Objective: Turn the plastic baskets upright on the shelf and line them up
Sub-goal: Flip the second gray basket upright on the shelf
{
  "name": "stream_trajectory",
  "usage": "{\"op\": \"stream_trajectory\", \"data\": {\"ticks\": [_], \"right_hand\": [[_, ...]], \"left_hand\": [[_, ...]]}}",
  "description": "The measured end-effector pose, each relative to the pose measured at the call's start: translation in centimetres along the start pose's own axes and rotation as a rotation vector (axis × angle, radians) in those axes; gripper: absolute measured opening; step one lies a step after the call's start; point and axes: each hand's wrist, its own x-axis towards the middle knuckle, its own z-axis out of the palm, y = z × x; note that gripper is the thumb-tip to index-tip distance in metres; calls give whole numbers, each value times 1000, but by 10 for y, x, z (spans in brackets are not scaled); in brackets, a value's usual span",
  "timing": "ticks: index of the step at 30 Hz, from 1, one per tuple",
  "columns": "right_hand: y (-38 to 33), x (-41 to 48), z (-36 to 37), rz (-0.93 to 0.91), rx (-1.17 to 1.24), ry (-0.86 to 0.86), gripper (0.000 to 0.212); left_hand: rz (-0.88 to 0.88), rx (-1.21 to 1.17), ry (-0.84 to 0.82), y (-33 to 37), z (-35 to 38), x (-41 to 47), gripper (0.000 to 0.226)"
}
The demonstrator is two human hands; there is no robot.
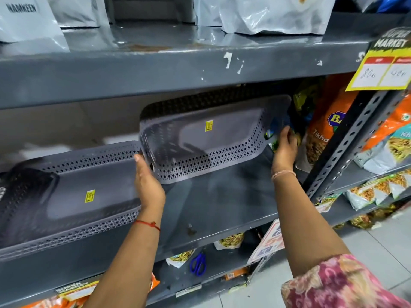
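Observation:
A grey perforated plastic basket with a yellow sticker is held up off the grey metal shelf, tilted so that its inside faces me. My left hand grips its lower left corner. At its right end, my right hand has its fingers by the rim and against green packets; the exact grip is hidden. A second grey basket with a yellow sticker lies upright on the shelf to the left, its right rim touching the lifted basket. A darker basket sits at the far left, partly cut off.
Orange snack bags stand tight against the lifted basket's right end, beside a slotted metal upright. The shelf above hangs low over the basket and carries silver pouches. Blue scissors and snack packets lie on the shelf below.

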Motion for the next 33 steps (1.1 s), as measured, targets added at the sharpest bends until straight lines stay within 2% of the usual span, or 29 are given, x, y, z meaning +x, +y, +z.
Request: {"op": "stream_trajectory", "data": {"ticks": [3, 7, 12, 15, 20, 27, 30, 31, 33], "right_hand": [[-12, 9, 7, -57, -22, -2, 44], [-14, 22, 16, 21, -70, -20, 42], [9, 36, 18, 111, -237, -137, 36], [19, 44, 20, 201, -234, -187, 38], [47, 67, 27, 205, -324, -221, 48], [54, 72, 29, 125, -513, -296, 48], [47, 60, 33, -9, -855, -345, 60], [43, 51, 37, -97, -1008, -346, 66], [37, 30, 47, -263, -1152, -345, 74]], "left_hand": [[10, -66, -56, 12, 2, 16, 74], [-47, -146, -191, 25, 9, 26, 76], [-229, -106, -207, 12, 11, 41, 79], [-243, -44, -300, 6, 16, 45, 76], [-316, -124, -313, -5, 18, 65, 81], [-281, -91, -264, -14, 21, 79, 75], [-283, -36, -234, -12, 22, 74, 69], [-280, -2, -228, -9, 22, 72, 73], [-269, 72, -229, -9, 22, 70, 88]]}}
